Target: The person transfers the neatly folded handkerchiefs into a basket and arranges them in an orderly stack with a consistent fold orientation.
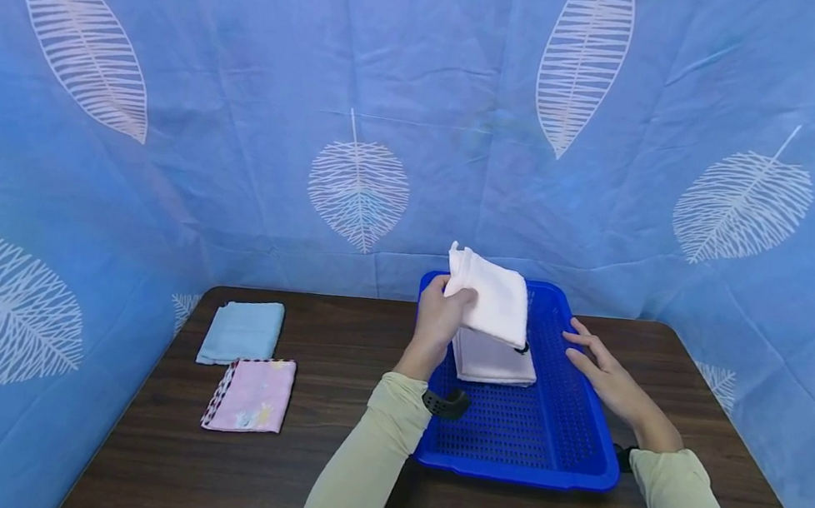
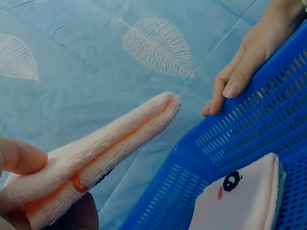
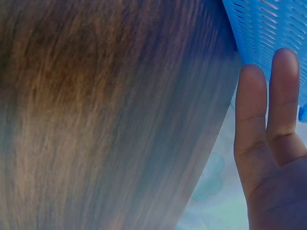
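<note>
- Left hand (image 1: 440,315) pinching folded pink towel (image 1: 490,301), lifted above blue basket (image 1: 560,422).
- Right hand (image 1: 600,366) spread flat, resting on basket's right rim.
- Second folded towel (image 1: 495,360) lying inside.
- Step, probably: taking towel out; next calls for carrying it clear toward tabletop (image 1: 321,479).

**Even blue-tinted light, sharp head view, soft wrist views**

The head view is bright and evenly lit from above, with a cool blue cast from the backdrop (image 1: 244,101). Shadows are faint: a soft one lies on the table (image 1: 321,479) under the forearms. There is no strong glare. Wide-angle distortion bends the backdrop and table edges towards the frame's borders. The left wrist view is fairly sharp on the folded towel (image 2: 96,153), slightly soft nearest the lens. The right wrist view is the weakest: the wood grain is smeared and out of focus, and the right hand (image 3: 268,143) is dim and in shade.
</note>
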Motion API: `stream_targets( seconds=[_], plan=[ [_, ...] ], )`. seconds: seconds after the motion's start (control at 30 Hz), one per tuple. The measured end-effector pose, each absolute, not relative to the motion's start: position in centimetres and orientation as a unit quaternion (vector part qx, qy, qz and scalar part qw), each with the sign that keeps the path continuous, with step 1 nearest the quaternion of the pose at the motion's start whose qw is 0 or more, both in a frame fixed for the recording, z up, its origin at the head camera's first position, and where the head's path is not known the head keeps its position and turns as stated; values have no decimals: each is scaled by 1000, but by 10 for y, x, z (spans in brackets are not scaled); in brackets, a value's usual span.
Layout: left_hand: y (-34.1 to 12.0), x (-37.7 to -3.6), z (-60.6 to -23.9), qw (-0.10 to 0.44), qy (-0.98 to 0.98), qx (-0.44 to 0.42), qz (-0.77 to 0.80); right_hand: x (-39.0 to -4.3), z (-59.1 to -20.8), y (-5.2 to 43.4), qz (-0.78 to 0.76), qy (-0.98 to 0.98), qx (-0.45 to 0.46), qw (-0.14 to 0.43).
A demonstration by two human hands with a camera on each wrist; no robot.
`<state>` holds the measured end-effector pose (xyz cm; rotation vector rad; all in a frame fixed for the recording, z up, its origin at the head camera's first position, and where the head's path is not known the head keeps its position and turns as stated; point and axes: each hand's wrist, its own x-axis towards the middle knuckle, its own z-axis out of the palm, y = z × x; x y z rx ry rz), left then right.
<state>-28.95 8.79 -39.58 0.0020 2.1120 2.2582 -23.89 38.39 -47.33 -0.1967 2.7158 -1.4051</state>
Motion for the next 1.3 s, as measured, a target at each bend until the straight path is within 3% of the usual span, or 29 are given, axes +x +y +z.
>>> stream_targets(
  seconds=[1.3],
  plan=[
    [122, -298, -432, 58, 730, -30, 680, -239, -476, 385, -466, 882, -54, 42]
  ],
)
